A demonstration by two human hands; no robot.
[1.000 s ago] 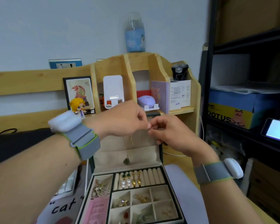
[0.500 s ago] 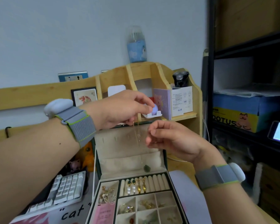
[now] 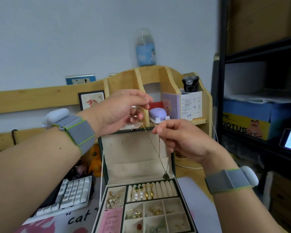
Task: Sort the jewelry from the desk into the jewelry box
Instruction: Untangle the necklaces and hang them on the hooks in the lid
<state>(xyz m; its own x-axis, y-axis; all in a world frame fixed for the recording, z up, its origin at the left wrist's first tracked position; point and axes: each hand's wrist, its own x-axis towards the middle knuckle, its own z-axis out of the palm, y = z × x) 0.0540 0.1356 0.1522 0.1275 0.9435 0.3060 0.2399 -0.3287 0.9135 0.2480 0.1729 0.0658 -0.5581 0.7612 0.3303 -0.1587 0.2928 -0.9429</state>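
Observation:
An open jewelry box (image 3: 175, 185) with a beige lining stands on the desk, its lid upright. Earrings sit in its ring rolls and gold pieces lie in its small compartments. My left hand (image 3: 123, 110) and my right hand (image 3: 180, 138) each pinch one end of a thin gold necklace (image 3: 160, 155) in front of the lid. The chain hangs down to a dark green pendant (image 3: 166, 176) just above the ring rolls.
A wooden desk organiser (image 3: 158, 78) stands behind the box with a blue bottle (image 3: 145, 47) on top. A white keyboard (image 3: 71, 194) lies at the left. A black shelf (image 3: 262, 81) with boxes fills the right side.
Both hands have drawn slightly apart, spreading the chain. The view has shifted, showing the keyboard and more of the box lid.

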